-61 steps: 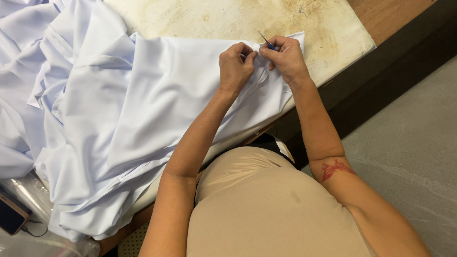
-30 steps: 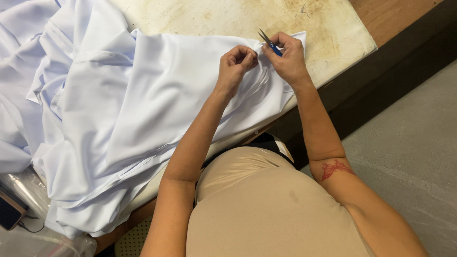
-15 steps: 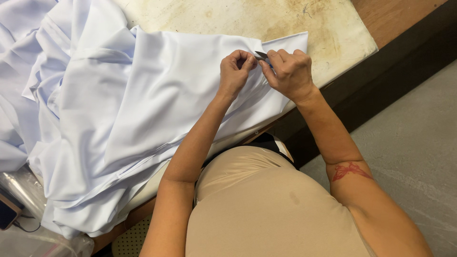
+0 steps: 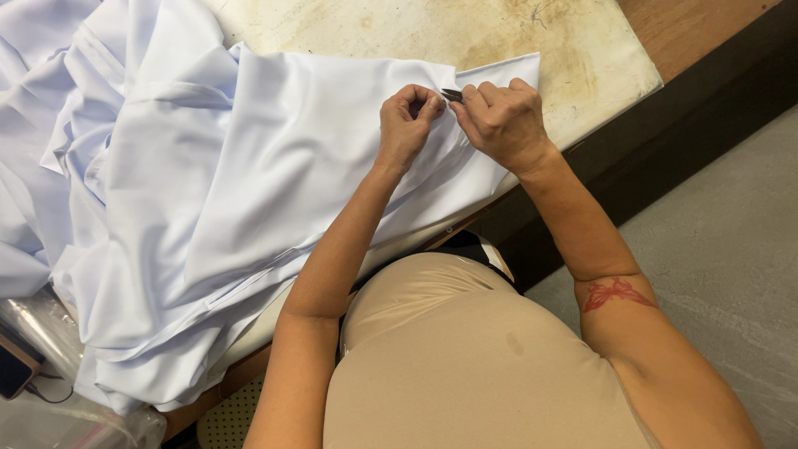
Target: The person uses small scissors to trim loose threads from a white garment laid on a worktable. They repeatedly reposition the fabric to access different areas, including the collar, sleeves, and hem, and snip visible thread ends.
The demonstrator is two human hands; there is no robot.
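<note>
A large pale blue-white garment [image 4: 249, 175] lies heaped across the worktable. My left hand [image 4: 407, 120] pinches a fold of this fabric near its right edge. Right beside it, my right hand [image 4: 499, 120] grips a small dark thread snip [image 4: 451, 95], whose tip points at the pinched spot between the two hands. Both hands touch the cloth and nearly touch each other.
The stained cream table pad [image 4: 515, 33] shows beyond the cloth, with a brown wooden edge [image 4: 698, 25] at the far right. A dark table side drops to a grey floor [image 4: 731, 224]. Clear plastic bags [image 4: 50, 407] and a phone [image 4: 15, 366] lie at the lower left.
The snip's tip stood up above my right hand; now it is lowered and points at the fabric pinched by my left hand. The hands have drawn closer together.
</note>
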